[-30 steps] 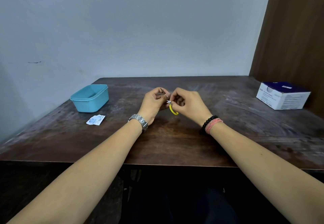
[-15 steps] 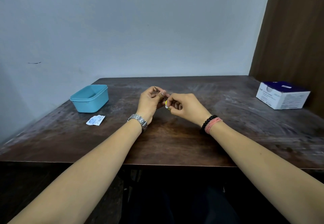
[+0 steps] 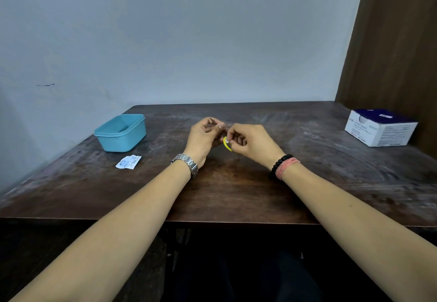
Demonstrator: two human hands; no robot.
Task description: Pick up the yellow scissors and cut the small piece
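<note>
Pinching the yellow band (image 3: 227, 144), the right hand (image 3: 251, 144) now shows more of it; left hand (image 3: 203, 137) stays curled beside.

hands: 2, left hand (image 3: 203, 136) and right hand (image 3: 250, 142) | small yellow curved plastic piece (image 3: 227, 146): 1 | light blue rectangular plastic tub (image 3: 120, 132): 1 | torn white paper sachet (image 3: 128, 161): 1 | white and navy cardboard box (image 3: 379, 127): 1 | dark wooden table (image 3: 236, 195): 1
</note>
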